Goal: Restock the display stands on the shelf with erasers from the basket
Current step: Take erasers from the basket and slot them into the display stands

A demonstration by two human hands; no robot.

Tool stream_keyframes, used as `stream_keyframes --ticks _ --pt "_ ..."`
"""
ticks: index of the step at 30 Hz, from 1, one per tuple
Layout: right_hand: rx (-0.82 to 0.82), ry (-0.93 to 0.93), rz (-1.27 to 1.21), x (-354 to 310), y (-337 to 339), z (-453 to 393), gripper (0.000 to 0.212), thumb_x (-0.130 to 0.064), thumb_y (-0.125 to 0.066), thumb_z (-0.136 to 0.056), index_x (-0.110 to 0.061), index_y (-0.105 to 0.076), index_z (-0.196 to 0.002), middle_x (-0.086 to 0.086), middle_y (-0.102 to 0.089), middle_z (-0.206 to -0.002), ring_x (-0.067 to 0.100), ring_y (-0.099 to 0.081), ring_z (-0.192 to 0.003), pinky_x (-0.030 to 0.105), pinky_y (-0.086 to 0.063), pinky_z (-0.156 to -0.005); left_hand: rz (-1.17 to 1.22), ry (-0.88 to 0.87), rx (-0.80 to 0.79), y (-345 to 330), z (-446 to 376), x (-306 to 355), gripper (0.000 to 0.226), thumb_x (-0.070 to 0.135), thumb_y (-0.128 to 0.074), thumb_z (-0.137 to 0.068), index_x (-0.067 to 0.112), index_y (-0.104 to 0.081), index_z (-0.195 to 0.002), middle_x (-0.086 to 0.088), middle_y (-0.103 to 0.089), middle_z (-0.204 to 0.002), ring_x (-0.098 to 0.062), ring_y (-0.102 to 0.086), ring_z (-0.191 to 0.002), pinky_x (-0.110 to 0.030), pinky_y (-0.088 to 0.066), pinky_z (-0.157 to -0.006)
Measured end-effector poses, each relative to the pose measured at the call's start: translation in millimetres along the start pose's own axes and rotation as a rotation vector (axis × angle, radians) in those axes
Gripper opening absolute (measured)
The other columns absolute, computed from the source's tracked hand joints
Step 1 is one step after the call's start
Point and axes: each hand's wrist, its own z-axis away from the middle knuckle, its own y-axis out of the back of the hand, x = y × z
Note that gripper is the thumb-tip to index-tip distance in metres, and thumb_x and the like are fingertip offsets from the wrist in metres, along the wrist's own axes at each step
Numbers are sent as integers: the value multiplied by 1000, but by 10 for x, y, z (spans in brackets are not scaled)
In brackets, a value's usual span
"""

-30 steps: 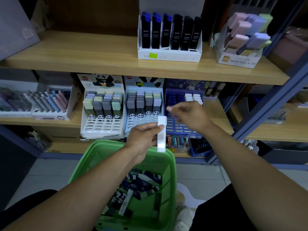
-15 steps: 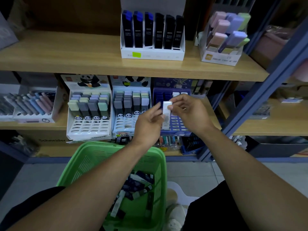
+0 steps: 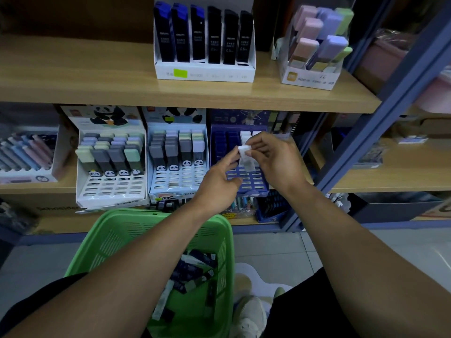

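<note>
Right hand (image 3: 275, 159) pinches white eraser (image 3: 245, 157) before blue stand (image 3: 240, 181).

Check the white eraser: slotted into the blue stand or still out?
Out. The right hand pinches the white eraser in front of the blue stand, above its rows.

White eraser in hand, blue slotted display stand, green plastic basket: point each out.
white eraser (image 3: 246, 157), head view, middle of its sleeve
blue slotted display stand (image 3: 246, 185), head view, empty front slots
green plastic basket (image 3: 127, 237), head view, left inner wall

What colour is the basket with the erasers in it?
Green basket, seen best in the head view.
</note>
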Motion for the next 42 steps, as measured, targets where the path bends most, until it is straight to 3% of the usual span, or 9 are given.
stream_keyframes --ticks 2,6,9,16,20,24,29,38,42 --pt "-21 -6 24 44 -10 -4 12 -11 -69 -93 -20 -69 -100 -22 -61 -82 -11 -60 -82 12 -51 -71 -35 -15 -24 -23 -10 -49 76 1 -52 -100 36 -18 -158 7 -35 -159 2 -52 -118 -32 -53 -77" --pt "-39 -25 50 130 -41 -17 12 -9 -70 -91 -20 -68 -94 -13 -66 -85 2 -63 -82 31 -56 -75 -167 -40 -41 -55 -28 -211 84 5 -50 -101 56 -7 -152 11 -32 -160 7 -40 -77 -49 -57 -88" --pt "-16 -10 15 96 -14 -28 18 -7 -69 -92 -22 -70 -102 -16 -66 -87 1 -64 -83 24 -56 -77 -143 -68 -26 -80 -46 -223 85 8 -51 -100 61 -6 -149 12 -44 -151 7 -33 -75 -40 -47 -87" --pt "1 -5 -6 97 -13 -13 14 -10 -70 -92 -16 -72 -105 -11 -66 -87 4 -65 -84 13 -53 -74 -211 -63 -17 -91 -56 -222 88 12 -54 -99 67 -3 -145 23 -33 -83 -6 -44 -72 -51 -56 -60" --pt "-31 -29 -45 164 -13 9 11 -11 -71 -92 -17 -70 -102 -12 -66 -88 5 -66 -87 26 -56 -78 -276 -54 -37 -82 -28 -199 87 12 -53 -100 66 -4 -146 21 -31 -83 -18 -37 -44 -52 -50 -49" --pt "-51 -10 -55 187 4 -4 10 -11 -70 -92 -16 -68 -101 -11 -66 -89 4 -67 -90 30 -58 -78 -345 -78 -15 -106 5 -163 87 14 -55 -99 62 -1 -149 14 -59 -106 -15 -44 -52 -53 -55 -56" --pt "-35 -9 -75 233 -60 -13 9 -12 -69 -93 -17 -68 -100 -17 -64 -87 3 -66 -89 33 -58 -77 -319 -58 -9 -106 -9 -200 89 14 -55 -99 67 0 -145 22 -32 -83 -17 -35 -41 -50 -48 -45" --pt "-66 -9 -56 277 -79 -38 7 -13 -69 -93 -16 -69 -99 -6 -69 -91 7 -68 -89 35 -58 -76 -346 -30 8 -121 -29 -235 89 16 -57 -99 65 0 -147 21 -41 -83 -14 -34 -41 -49 -48 -47" --pt "-47 -46 -60 301 -92 -37 7 -13 -70 -93 -14 -71 -99 -10 -69 -85 1 -66 -82 25 -56 -74 -412 -16 -16 -104 -69 -203 89 19 -57 -98 61 2 -149 -18 -70 -98 -17 -37 -43 -43 -39 -43"
